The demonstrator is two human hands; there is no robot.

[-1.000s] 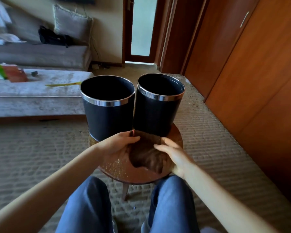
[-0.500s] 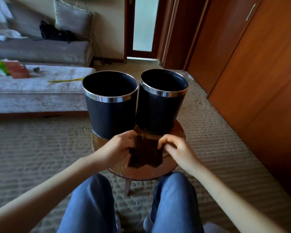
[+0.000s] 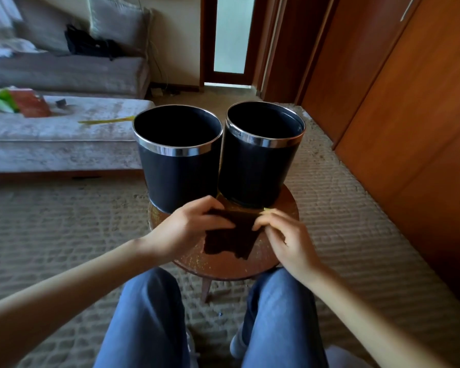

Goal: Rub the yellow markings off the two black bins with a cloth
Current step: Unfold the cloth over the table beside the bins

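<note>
Two black bins with chrome rims stand side by side on a small round wooden table (image 3: pixel 284 208): the left bin (image 3: pixel 177 176) and the right bin (image 3: pixel 258 171). No yellow marking shows on the sides facing me. In front of them a dark brown cloth (image 3: pixel 230 236) hangs above the tabletop. My left hand (image 3: pixel 189 229) pinches its upper left edge and my right hand (image 3: pixel 284 237) pinches its upper right edge, so the cloth is stretched between them.
Fine yellow specks lie on the tabletop. My knees in blue jeans (image 3: pixel 149 314) sit under the table's near edge. A grey sofa (image 3: pixel 59 134) with a yellow strip and packets is at the left, wooden wardrobe doors (image 3: pixel 414 107) at the right, carpet all round.
Both hands lifted the cloth off the tabletop and drew closer together, now pinching its top edge. The view has tilted slightly downward.
</note>
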